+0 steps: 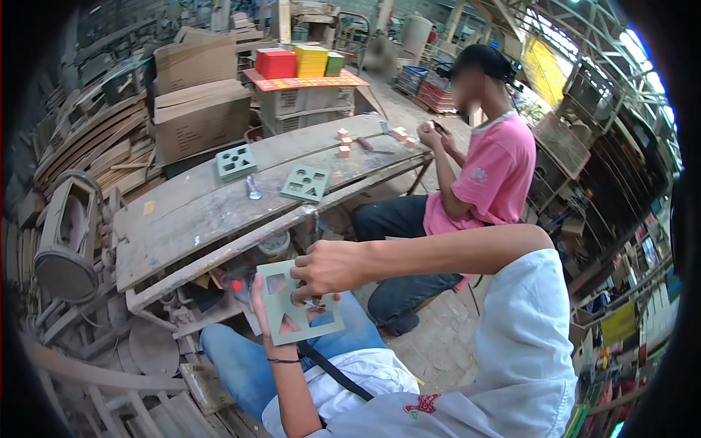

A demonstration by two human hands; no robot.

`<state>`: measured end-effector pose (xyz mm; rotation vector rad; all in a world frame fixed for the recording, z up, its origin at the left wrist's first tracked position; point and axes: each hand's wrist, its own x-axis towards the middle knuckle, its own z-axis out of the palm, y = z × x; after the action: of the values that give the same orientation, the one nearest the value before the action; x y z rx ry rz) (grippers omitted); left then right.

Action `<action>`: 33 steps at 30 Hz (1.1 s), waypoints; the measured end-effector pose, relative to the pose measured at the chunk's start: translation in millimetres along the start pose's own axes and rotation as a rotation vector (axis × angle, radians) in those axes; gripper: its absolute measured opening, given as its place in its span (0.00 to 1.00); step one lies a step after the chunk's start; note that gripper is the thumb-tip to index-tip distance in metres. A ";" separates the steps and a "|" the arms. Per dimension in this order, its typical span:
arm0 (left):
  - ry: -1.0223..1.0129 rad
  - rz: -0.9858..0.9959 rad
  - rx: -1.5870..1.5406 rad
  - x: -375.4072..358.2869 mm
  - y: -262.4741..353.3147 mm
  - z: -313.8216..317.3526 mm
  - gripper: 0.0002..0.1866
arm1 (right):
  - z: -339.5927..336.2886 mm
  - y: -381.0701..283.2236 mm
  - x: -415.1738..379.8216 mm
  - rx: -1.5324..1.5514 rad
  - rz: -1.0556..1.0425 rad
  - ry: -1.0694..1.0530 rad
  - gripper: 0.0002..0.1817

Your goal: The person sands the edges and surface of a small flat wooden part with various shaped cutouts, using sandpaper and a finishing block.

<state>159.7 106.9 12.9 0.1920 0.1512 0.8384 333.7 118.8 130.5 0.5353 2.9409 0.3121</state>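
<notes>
A pale green board with cut-out shapes (277, 322) is tilted above my lap. My left hand (261, 306) grips it from below and along its left edge, and part of that palm shows through the holes. My right hand (326, 270) is over the board's upper part with bent fingers reaching into a cut-out. Whatever those fingers pinch, if anything, is hidden. Two more stacks of similar green boards lie on the workbench, one at the back (235, 163) and one nearer (303, 184).
A long worn workbench (182, 226) stands ahead, with a shiny blue-and-silver packet (253, 187) and small wooden blocks (343, 152) on it. A co-worker in a pink shirt (491, 171) sits at the right, hands on a small piece. Cardboard boxes (201, 120) stand behind.
</notes>
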 end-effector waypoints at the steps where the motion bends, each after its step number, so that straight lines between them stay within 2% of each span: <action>1: -0.086 -0.027 -0.011 -0.1 1.7 -1.5 0.41 | -0.1 0.1 2.6 0.009 -0.001 0.030 0.21; 2: -0.175 -0.053 -0.020 -0.2 3.8 -1.7 0.41 | -0.7 0.4 4.0 0.006 -0.021 0.037 0.21; 4: -0.119 -0.024 0.019 -3.1 6.4 -3.7 0.43 | -0.6 -3.1 6.8 0.081 0.019 0.006 0.21; 6: -0.031 0.037 0.007 -4.5 10.6 -10.1 0.46 | 4.7 -6.5 11.3 0.107 0.034 0.062 0.20; 8: -0.019 0.107 0.000 -17.2 21.6 4.7 0.49 | 12.8 -12.7 15.0 0.258 0.165 0.269 0.21; 9: 0.032 0.183 0.164 -23.0 26.8 12.3 0.51 | 14.2 -21.0 17.1 0.283 0.214 0.330 0.23; 10: 0.086 0.260 0.326 -27.1 29.5 15.4 0.52 | 13.3 -29.2 20.0 0.368 0.259 0.455 0.21; 11: -0.005 0.189 0.231 -31.0 33.3 12.6 0.53 | 12.9 -35.0 21.1 0.406 0.300 0.464 0.22; 13: -0.008 0.203 0.267 -35.7 38.9 16.1 0.53 | 16.2 -33.3 25.4 0.455 0.321 0.472 0.23; 14: -0.018 0.192 0.308 -37.5 40.6 17.3 0.53 | 19.9 -28.7 27.7 0.419 0.296 0.508 0.28; 15: 0.055 0.218 0.321 -37.5 40.1 16.4 0.51 | 22.1 -24.5 30.4 0.383 0.272 0.546 0.32; 18: 0.038 0.206 0.214 -29.3 43.3 -21.5 0.49 | 18.4 -12.8 34.1 0.335 0.183 0.524 0.33; 20: 0.019 0.229 0.197 -30.8 43.4 -21.5 0.49 | 20.6 -12.0 35.4 0.351 0.155 0.522 0.34; 22: 0.111 0.317 0.258 -34.7 40.1 -7.6 0.49 | 23.2 -17.9 34.2 0.399 0.253 0.353 0.26; 24: 0.177 0.349 0.274 -35.8 36.3 -0.5 0.49 | 28.6 -27.1 34.5 0.491 0.297 0.341 0.26; 26: 0.150 0.383 0.233 -36.7 39.5 -3.3 0.47 | 29.8 -26.9 35.8 0.582 0.302 0.406 0.27; 28: 0.018 0.378 0.260 -35.0 41.9 -8.1 0.48 | 29.2 -22.3 37.3 0.614 0.368 0.521 0.27; 30: 0.044 0.406 0.306 -36.4 39.6 -1.6 0.48 | 31.2 -29.6 38.2 0.652 0.402 0.487 0.28; 32: 0.002 0.407 0.394 -38.2 40.4 5.9 0.49 | 39.2 -33.6 39.6 0.706 0.350 0.431 0.29; 33: 0.009 0.411 0.390 -37.0 41.5 2.9 0.49 | 38.7 -32.6 40.3 0.747 0.326 0.556 0.29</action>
<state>106.0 105.9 27.3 0.6004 0.2898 1.2150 292.0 110.5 81.8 1.1828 3.4302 -0.7751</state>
